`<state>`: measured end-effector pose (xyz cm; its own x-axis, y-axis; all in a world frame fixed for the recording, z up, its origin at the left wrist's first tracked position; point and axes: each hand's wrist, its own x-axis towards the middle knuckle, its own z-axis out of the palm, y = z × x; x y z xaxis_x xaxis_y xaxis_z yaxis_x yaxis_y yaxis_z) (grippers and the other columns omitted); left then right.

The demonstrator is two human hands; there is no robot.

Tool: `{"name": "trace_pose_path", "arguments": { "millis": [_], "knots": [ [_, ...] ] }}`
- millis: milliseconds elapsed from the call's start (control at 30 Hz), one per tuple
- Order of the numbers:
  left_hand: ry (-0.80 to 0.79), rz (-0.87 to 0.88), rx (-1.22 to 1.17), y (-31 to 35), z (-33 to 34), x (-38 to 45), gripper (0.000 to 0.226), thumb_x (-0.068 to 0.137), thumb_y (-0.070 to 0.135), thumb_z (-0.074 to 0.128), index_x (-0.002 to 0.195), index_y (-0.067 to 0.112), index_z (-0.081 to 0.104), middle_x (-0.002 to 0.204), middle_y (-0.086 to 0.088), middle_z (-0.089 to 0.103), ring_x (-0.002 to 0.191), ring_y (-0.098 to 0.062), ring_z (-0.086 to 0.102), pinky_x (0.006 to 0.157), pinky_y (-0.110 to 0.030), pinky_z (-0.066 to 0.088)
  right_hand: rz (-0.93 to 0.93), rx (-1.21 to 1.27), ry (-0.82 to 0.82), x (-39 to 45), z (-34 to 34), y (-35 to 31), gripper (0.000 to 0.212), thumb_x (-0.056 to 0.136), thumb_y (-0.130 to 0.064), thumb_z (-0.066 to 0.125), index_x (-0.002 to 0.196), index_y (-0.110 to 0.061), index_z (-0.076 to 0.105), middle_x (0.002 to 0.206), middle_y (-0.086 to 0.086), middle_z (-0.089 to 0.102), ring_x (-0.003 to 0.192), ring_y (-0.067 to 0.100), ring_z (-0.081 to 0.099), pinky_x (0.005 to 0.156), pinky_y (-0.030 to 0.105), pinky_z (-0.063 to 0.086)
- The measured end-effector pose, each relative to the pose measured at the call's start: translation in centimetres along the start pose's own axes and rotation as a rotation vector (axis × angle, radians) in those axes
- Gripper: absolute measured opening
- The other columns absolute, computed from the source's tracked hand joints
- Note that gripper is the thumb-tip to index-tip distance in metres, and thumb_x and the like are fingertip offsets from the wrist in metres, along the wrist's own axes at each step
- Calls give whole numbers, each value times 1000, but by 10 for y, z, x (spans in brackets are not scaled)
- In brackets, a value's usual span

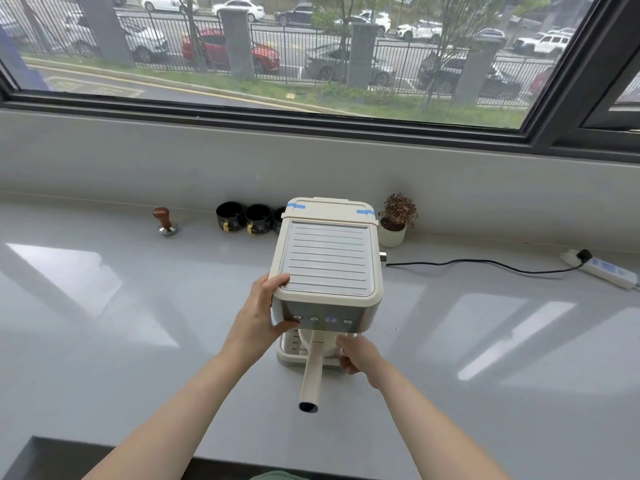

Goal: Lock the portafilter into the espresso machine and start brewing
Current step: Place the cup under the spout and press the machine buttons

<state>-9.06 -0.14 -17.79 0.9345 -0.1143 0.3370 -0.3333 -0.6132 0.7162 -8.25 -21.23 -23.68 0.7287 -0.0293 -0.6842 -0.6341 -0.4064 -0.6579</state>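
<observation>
A cream espresso machine (pixel 327 261) stands on the grey counter and faces me. Its front panel has a row of buttons, and one button (pixel 330 319) glows blue. The portafilter's long cream handle (pixel 312 372) sticks straight out toward me from under the brew head. My left hand (pixel 263 317) grips the machine's front left corner, fingers on the top edge and thumb beside the leftmost button. My right hand (pixel 358 356) curls around the right side of a white cup (pixel 329 346) on the drip tray (pixel 289 355), just right of the handle. The portafilter's head is hidden under the machine.
A wood-topped tamper (pixel 165 220) stands at the back left. Black mugs (pixel 244 217) line the wall behind the machine. A small potted plant (pixel 394 220) sits to its right. The power cord (pixel 485 263) runs to a power strip (pixel 604 270). The counter's front edge (pixel 138 448) is near me.
</observation>
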Motion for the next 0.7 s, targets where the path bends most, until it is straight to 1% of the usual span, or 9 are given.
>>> {"name": "trace_pose_path", "arguments": {
  "millis": [67, 167, 267, 367, 433, 467, 533, 633, 700],
  "knots": [
    [-2, 6, 12, -1, 0, 0, 86, 66, 11, 82, 127, 38, 28, 137, -7, 40, 106, -24, 56, 87, -45, 55, -2, 28, -16, 3, 1, -5, 14, 75, -24, 46, 73, -11, 51, 60, 5, 55, 51, 19, 50, 51, 25, 44],
    [-4, 11, 27, -3, -1, 1, 86, 66, 12, 82, 128, 38, 27, 137, -6, 39, 107, -24, 55, 86, -46, 56, -15, 63, -25, 6, 1, -5, 19, 76, -30, 50, 78, -11, 52, 67, 5, 56, 53, 17, 51, 49, 23, 43],
    [-2, 19, 38, -4, -1, 1, 86, 67, 13, 82, 128, 39, 26, 138, -6, 39, 107, -23, 55, 86, -45, 56, -73, -3, 2, 7, 1, -2, 25, 81, -36, 50, 76, -12, 55, 70, 3, 57, 56, 17, 50, 52, 24, 41],
    [-5, 28, 37, -6, -1, 1, 87, 66, 13, 82, 128, 40, 26, 138, -5, 38, 105, -20, 55, 86, -43, 56, -195, -84, 131, 7, -2, 3, 37, 78, -40, 54, 76, -3, 57, 66, 2, 56, 58, 19, 45, 55, 27, 37],
    [-3, 28, 34, -7, -1, 1, 88, 66, 13, 83, 127, 41, 27, 138, -3, 38, 104, -19, 55, 85, -42, 56, -305, -86, 240, 0, -7, 5, 34, 81, -32, 54, 81, 1, 57, 68, 2, 56, 56, 17, 45, 52, 25, 35],
    [1, 29, 37, -7, -1, 1, 88, 65, 14, 83, 127, 41, 27, 138, -2, 38, 103, -19, 55, 84, -41, 57, -351, -80, 304, -5, -11, 4, 25, 84, -27, 51, 80, -2, 55, 73, 3, 58, 59, 16, 49, 52, 22, 36],
    [12, 35, 40, -7, -1, 1, 88, 64, 14, 84, 127, 40, 28, 138, -2, 39, 102, -19, 56, 82, -39, 57, -422, 12, 448, -16, -19, 4, 12, 89, -19, 44, 83, -14, 54, 90, 4, 60, 77, 19, 57, 60, 25, 42],
    [19, 53, 41, -9, -1, 2, 89, 63, 13, 84, 127, 40, 28, 137, -1, 40, 100, -16, 55, 82, -32, 55, -582, 147, 632, -35, -25, -1, 17, 96, -23, 40, 104, -22, 55, 106, 0, 63, 95, 20, 60, 76, 31, 47],
    [15, 60, 40, -10, -1, 2, 90, 63, 13, 84, 127, 41, 27, 137, 0, 38, 98, -12, 53, 83, -29, 53, -687, 210, 660, -52, -22, -7, 24, 98, -28, 37, 116, -26, 53, 113, -5, 63, 101, 14, 60, 84, 29, 49]
  ]
}}
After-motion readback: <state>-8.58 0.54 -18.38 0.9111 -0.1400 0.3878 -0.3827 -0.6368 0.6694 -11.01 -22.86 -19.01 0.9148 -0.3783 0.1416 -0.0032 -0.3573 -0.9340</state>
